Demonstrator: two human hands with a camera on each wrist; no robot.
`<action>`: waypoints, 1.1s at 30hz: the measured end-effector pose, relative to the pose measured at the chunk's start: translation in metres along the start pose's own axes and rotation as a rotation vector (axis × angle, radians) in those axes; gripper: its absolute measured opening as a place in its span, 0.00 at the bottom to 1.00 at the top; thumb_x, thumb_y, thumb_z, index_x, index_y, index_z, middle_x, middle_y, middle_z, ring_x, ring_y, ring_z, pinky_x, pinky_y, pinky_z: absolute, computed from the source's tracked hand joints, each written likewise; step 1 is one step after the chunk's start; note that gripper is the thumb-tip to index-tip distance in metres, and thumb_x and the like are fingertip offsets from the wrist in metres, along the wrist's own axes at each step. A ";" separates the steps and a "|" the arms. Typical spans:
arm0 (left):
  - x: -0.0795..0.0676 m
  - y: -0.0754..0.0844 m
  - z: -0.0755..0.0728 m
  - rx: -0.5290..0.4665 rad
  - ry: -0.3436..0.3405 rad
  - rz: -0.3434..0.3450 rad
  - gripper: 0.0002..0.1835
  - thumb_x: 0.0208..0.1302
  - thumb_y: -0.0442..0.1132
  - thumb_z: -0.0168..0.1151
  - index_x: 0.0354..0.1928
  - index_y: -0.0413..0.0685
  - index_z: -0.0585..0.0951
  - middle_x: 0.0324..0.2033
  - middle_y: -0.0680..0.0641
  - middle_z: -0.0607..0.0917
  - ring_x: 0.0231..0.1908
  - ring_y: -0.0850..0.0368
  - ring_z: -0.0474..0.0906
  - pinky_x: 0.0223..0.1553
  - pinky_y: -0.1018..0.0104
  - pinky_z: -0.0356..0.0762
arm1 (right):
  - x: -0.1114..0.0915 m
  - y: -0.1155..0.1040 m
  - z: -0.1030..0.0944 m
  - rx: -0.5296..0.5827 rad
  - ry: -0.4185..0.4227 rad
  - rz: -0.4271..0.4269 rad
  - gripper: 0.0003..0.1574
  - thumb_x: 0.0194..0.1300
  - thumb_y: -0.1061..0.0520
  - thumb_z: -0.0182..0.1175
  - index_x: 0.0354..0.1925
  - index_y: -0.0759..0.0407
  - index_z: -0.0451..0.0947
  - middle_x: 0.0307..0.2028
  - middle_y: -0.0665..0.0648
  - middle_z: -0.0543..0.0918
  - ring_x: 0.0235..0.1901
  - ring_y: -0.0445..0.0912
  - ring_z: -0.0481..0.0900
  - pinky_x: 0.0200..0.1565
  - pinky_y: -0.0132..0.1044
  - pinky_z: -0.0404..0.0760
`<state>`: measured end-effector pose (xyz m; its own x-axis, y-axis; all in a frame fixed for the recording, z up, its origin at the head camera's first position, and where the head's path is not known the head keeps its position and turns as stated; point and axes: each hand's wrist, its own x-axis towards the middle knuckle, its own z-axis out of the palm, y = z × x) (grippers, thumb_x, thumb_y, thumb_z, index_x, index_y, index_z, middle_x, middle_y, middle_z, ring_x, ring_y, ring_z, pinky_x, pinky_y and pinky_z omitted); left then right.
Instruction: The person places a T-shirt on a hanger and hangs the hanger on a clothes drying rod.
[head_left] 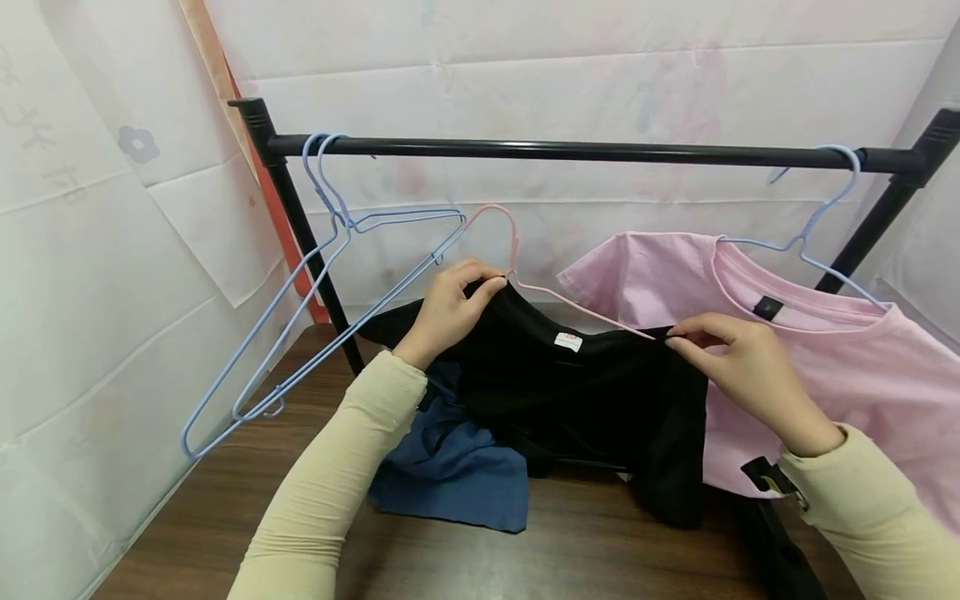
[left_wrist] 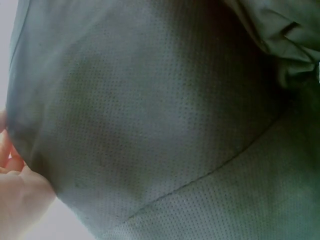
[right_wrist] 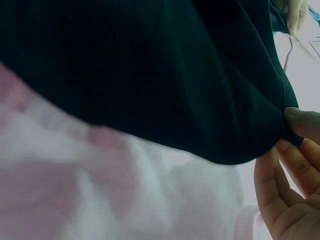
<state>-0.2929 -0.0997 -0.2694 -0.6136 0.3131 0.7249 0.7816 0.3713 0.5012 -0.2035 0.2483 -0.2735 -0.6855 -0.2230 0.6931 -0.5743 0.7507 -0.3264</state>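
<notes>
A black T-shirt [head_left: 577, 392] with a white neck label hangs between both hands. Into its neckline runs a pink hanger [head_left: 570, 302], whose hook rises bare below the rail. My left hand [head_left: 452, 307] pinches the shirt near the neckline by the base of the hook. At the other shoulder, my right hand [head_left: 731, 362] pinches the cloth where the hanger's arm enters. In the right wrist view, thumb and fingers [right_wrist: 295, 185] grip the dark cloth's edge. Dark fabric [left_wrist: 150, 115] fills most of the left wrist view, with part of the left hand [left_wrist: 22, 195] at its edge.
A black rail [head_left: 525, 150] crosses above. Two empty blue hangers [head_left: 330, 242] hang on its left; a pink T-shirt [head_left: 795, 333] on a blue hanger [head_left: 813, 225] hangs at right. Blue cloth [head_left: 457, 475] lies on the brown wooden table [head_left: 480, 567] behind the black shirt.
</notes>
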 end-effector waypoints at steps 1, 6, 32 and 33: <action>0.000 0.000 0.001 0.002 -0.001 -0.002 0.10 0.68 0.39 0.61 0.44 0.41 0.86 0.41 0.45 0.86 0.44 0.53 0.81 0.50 0.58 0.79 | 0.001 -0.001 0.000 -0.001 -0.003 -0.007 0.07 0.56 0.64 0.71 0.34 0.53 0.87 0.29 0.50 0.87 0.30 0.20 0.74 0.36 0.14 0.72; 0.000 0.001 0.003 -0.001 -0.001 -0.012 0.10 0.68 0.38 0.61 0.44 0.41 0.86 0.42 0.45 0.86 0.45 0.53 0.81 0.51 0.58 0.78 | 0.009 -0.006 0.005 -0.003 0.001 -0.051 0.08 0.55 0.66 0.71 0.34 0.56 0.86 0.28 0.51 0.87 0.30 0.20 0.73 0.37 0.13 0.72; 0.003 0.006 0.016 -0.015 0.008 -0.011 0.09 0.68 0.40 0.62 0.42 0.42 0.87 0.40 0.47 0.86 0.43 0.56 0.81 0.49 0.61 0.79 | 0.043 -0.033 0.038 -0.017 0.007 -0.222 0.07 0.53 0.67 0.70 0.30 0.56 0.85 0.26 0.48 0.85 0.26 0.37 0.78 0.34 0.28 0.76; 0.003 0.006 0.017 -0.014 0.008 -0.010 0.09 0.68 0.39 0.62 0.42 0.42 0.87 0.40 0.47 0.86 0.43 0.56 0.81 0.50 0.61 0.79 | 0.043 -0.034 0.040 -0.017 0.007 -0.225 0.07 0.54 0.67 0.70 0.31 0.56 0.85 0.26 0.48 0.85 0.26 0.38 0.79 0.34 0.30 0.76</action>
<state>-0.2917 -0.0821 -0.2721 -0.6204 0.3027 0.7236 0.7771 0.3618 0.5150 -0.2315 0.1882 -0.2578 -0.5377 -0.3820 0.7516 -0.7046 0.6932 -0.1518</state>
